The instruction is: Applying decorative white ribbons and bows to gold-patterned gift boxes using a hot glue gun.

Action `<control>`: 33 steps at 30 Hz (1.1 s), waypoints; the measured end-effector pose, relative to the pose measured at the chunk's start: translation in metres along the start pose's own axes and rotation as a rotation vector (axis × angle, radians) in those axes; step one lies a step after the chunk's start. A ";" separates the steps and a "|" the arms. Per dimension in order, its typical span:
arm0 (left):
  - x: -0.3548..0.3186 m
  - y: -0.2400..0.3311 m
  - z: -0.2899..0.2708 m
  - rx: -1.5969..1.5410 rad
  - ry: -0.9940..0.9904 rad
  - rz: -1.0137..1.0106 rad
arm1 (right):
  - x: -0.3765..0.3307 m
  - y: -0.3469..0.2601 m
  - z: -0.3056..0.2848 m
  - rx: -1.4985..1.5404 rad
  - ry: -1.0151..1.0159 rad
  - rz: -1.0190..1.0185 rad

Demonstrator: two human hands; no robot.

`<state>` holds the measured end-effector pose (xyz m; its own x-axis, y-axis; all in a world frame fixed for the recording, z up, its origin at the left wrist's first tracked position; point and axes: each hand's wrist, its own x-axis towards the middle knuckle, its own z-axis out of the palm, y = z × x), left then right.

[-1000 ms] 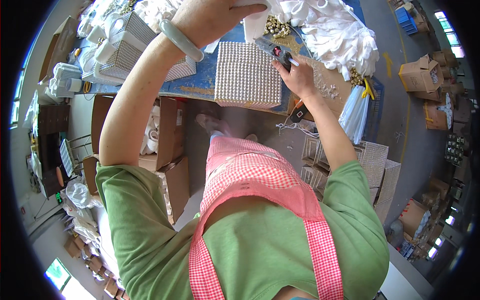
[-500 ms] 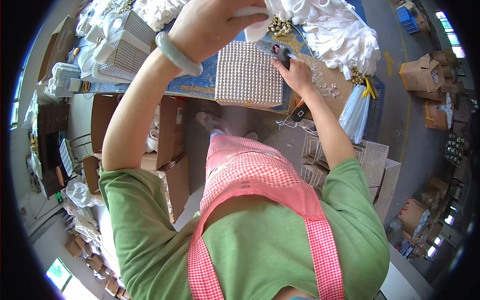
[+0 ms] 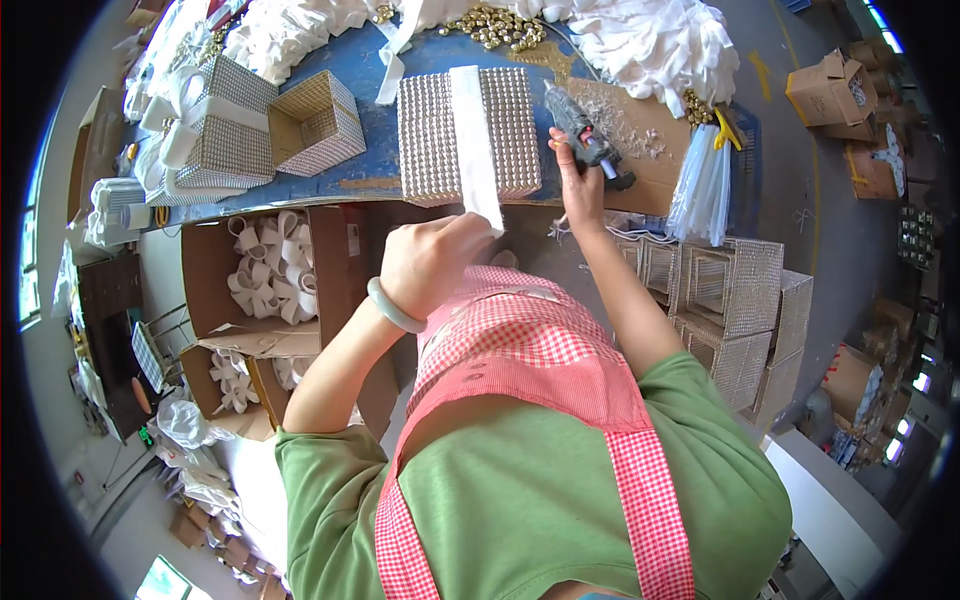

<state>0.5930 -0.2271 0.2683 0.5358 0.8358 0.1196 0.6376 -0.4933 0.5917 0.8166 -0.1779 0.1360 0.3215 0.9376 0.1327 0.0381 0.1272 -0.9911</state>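
A square studded silver box lid (image 3: 435,140) lies on the blue table (image 3: 360,170) in front of me. A white ribbon strip (image 3: 474,140) runs across its top, from the far edge down to my left hand (image 3: 432,262), which pinches its near end just off the table edge. My right hand (image 3: 578,180) grips a dark glue gun (image 3: 580,132) resting on a brown cardboard sheet (image 3: 650,150) to the right of the lid.
An open woven box (image 3: 316,122) and a closed box with a white bow (image 3: 205,130) stand at left. White bows and gold beads (image 3: 495,25) lie at the far edge. Cartons of bows (image 3: 270,270) sit under the table; stacked silver boxes (image 3: 745,300) at right.
My left hand came down from above the table toward my body, drawing the white ribbon over the lid. The right hand stayed by the glue gun.
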 end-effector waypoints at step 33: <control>0.005 -0.084 0.137 0.204 0.056 -0.240 | -0.006 0.014 0.023 -0.551 0.126 -0.109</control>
<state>0.6184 -0.2143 0.1099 0.3294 0.9432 0.0431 0.8429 -0.3143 0.4367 0.7933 -0.1739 0.1212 0.3970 0.8784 0.2660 0.5539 0.0018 -0.8326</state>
